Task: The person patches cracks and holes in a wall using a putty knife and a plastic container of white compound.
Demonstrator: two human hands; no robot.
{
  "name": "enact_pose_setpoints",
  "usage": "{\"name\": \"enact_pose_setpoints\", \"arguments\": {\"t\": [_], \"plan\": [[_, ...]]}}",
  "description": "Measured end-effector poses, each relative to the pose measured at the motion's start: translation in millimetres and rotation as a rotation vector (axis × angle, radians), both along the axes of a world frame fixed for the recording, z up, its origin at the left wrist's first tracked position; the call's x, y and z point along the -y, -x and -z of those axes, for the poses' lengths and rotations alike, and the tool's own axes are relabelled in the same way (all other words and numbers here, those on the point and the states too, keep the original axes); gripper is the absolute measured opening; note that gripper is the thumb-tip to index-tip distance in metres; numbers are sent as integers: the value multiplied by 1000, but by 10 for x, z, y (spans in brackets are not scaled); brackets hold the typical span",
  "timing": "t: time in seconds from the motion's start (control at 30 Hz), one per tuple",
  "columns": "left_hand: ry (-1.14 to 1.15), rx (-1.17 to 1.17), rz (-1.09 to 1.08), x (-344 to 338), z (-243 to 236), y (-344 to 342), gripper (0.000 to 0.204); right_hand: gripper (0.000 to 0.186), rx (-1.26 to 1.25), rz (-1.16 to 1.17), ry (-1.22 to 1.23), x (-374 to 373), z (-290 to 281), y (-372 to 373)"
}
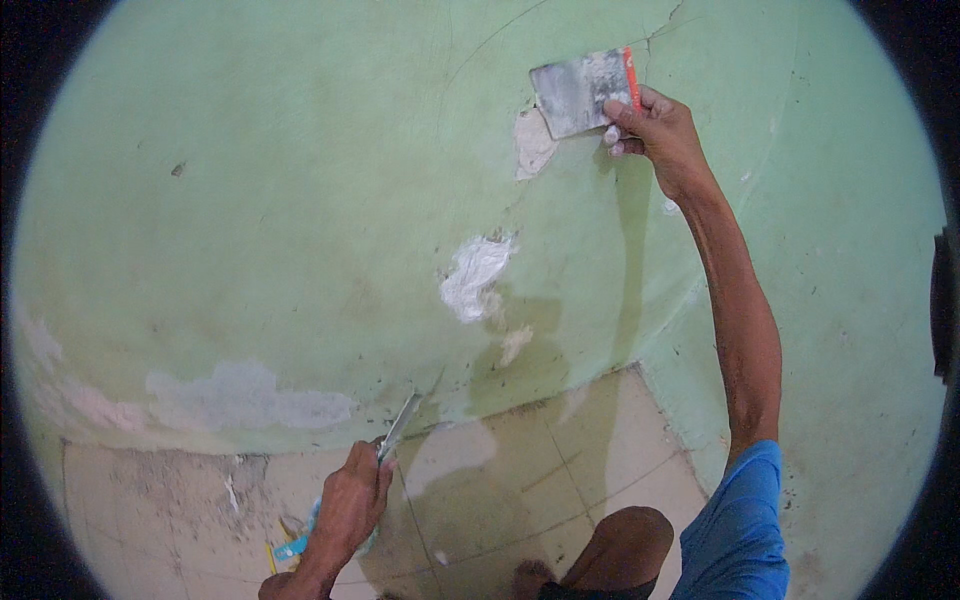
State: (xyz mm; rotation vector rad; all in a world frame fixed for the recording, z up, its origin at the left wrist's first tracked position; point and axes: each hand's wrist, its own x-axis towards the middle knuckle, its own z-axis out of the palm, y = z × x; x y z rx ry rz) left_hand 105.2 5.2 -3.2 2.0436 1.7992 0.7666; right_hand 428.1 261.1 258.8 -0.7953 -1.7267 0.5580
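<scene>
My right hand, with whitened fingertips, grips a flat rectangular putty spreader. Its face is smeared grey and white, and a red strip runs along the gripped edge. The spreader lies against or very near the green wall, beside and partly over a bare pale patch. Low on the left, my left hand is closed around a narrow metal scraper, its blade pointing up and seen nearly edge-on. Between the hands, a fresh-looking white filler patch sticks to the wall.
Greyish filled areas run along the wall's lower left. A crack climbs above the spreader. Dust and crumbs lie on the tiled floor. Something blue and yellow lies by my left wrist, partly hidden. My bent knee shows below.
</scene>
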Motion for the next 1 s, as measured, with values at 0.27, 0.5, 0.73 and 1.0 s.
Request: {"name": "enact_pose_setpoints", "arguments": {"t": [0.27,0.5,0.73,1.0], "plan": [[84,-19,-13,20,-22,54,30,26,-47,260,-291,48,-42,-316],[-13,9,31,25,20,70,22,24,381,205,-391,276,-174,-235],[74,-10,24,-1,-41,60,31,30,395,298,-552,142,-211,101],[72,-17,40,29,-21,77,29,26,-42,385,-400,169,-147,-241]]}}
